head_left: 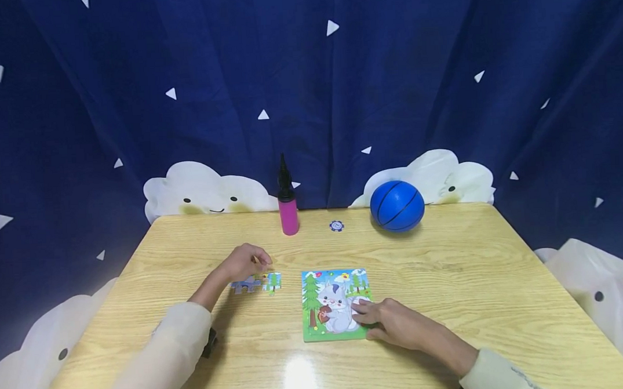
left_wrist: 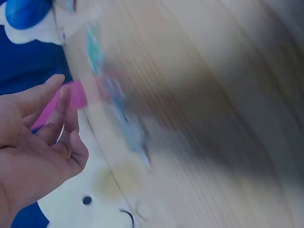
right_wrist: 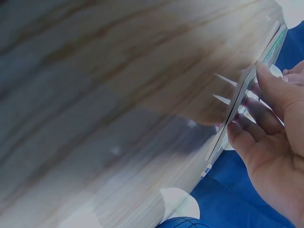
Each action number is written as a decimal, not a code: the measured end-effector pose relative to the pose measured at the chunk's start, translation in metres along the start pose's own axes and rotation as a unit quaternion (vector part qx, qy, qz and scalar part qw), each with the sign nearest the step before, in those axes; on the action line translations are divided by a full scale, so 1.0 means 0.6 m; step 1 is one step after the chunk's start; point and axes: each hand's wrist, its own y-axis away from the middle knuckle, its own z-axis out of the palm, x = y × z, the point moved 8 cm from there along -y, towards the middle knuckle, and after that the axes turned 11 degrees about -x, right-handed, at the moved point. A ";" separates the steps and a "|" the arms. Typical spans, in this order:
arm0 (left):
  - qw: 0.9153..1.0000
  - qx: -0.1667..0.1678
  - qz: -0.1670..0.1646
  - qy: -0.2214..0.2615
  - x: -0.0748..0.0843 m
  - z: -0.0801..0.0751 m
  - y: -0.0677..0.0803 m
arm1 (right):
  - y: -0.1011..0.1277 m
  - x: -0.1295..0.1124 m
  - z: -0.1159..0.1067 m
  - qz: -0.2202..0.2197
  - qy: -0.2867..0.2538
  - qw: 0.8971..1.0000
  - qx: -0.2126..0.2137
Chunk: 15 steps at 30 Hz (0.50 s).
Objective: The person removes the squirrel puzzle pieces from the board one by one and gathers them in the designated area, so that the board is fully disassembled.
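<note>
My left hand [head_left: 243, 262] hovers over the left part of the table, its fingers loosely bent. Nothing shows between thumb and fingers in the left wrist view. Just below it lie loose jigsaw pieces: a group of greyish ones [head_left: 246, 285] and a green-and-blue one [head_left: 273, 282], partly covered by the hand in the head view. A square squirrel puzzle [head_left: 337, 315] lies flat, face up, near the table's middle. At its right edge rests my right hand [head_left: 392, 323], fingertips over the squirrel's tail; in the right wrist view the thumb [right_wrist: 270, 85] is by the puzzle's edge.
A pink hand pump [head_left: 288, 217] with a black nozzle stands at the back. To its right are a blue-and-white poker chip [head_left: 336, 226] and a blue ball [head_left: 397, 206] with black lines. Behind the wooden table [head_left: 450, 269] hangs a dark blue curtain [head_left: 306, 73].
</note>
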 end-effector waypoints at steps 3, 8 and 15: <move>0.999 -0.030 0.022 0.014 0.026 0.020 -0.012 | 0.000 0.000 0.000 -0.001 0.001 1.000 0.000; 0.998 -0.049 0.041 0.005 0.066 0.052 -0.031 | 0.001 -0.001 0.000 -0.002 0.003 1.000 -0.002; 0.995 -0.074 0.053 0.029 0.097 0.099 -0.056 | 0.000 -0.001 0.000 0.001 -0.001 1.000 -0.004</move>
